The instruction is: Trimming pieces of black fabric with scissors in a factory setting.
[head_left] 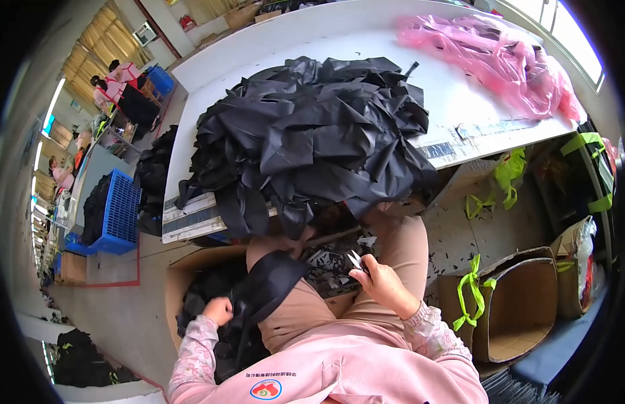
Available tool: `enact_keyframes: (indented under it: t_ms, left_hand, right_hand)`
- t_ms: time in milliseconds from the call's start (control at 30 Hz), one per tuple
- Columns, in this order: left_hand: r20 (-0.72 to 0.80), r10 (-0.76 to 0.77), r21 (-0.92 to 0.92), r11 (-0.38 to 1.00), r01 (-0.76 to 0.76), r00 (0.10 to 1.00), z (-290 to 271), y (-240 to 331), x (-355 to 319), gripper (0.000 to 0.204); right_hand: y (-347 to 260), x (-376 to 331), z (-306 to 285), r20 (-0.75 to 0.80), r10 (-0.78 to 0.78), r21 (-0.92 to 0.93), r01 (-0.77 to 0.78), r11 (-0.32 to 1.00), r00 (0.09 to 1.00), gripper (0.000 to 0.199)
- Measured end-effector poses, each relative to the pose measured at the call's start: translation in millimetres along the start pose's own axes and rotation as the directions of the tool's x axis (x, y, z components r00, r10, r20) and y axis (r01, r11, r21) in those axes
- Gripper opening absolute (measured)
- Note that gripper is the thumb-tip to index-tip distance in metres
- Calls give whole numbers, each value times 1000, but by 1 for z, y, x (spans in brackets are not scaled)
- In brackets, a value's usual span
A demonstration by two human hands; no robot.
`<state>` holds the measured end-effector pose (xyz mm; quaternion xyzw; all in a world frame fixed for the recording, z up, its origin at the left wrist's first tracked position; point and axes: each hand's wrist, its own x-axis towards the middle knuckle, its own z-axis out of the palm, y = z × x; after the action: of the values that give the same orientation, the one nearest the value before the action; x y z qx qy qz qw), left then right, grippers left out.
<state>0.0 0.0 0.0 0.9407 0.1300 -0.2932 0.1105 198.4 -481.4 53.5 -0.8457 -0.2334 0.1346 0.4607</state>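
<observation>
My right hand is closed around a small pair of thread snips, their pointed metal blades showing past my fingers above my lap. At the left, my left hand has its fingers curled on a black fabric piece, which arches from beside that hand across my thigh. Below and around the left hand lies more black fabric in a cardboard box. In front of me a large heap of black fabric pieces covers much of the white table, some hanging over its near edge.
Pink plastic bags lie at the table's far right. An open cardboard box with a lime-green tie stands to my right. Black scraps litter the floor. A blue crate of black material stands left; several people work beyond it.
</observation>
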Motion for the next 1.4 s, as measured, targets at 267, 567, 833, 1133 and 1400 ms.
enact_keyframes:
  t_ms: [267, 567, 833, 1133, 1400]
  left_hand:
    - [648, -39, 14, 999, 40, 760, 170, -61, -23, 61]
    - [-552, 138, -660, 531, -531, 823, -157, 155, 101, 25]
    - [-806, 41, -252, 879, -405, 591, -228, 233, 237, 44]
    - [-743, 333, -623, -26, -782, 580, -287, 301, 61, 33]
    - [-336, 598, -938, -143, -316, 728, -268, 279, -30, 51]
  right_hand:
    - [-10, 20, 19, 3, -44, 25, 44, 999, 999, 32]
    - [-6, 10, 26, 2, 21, 164, -21, 986, 1000, 33]
    - [-11, -16, 18, 89, -10, 166, -5, 986, 996, 31]
    - [-2, -1, -6, -78, 129, 416, -85, 905, 989, 21]
    - [-73, 24, -63, -360, -287, 422, 429, 799, 888, 37]
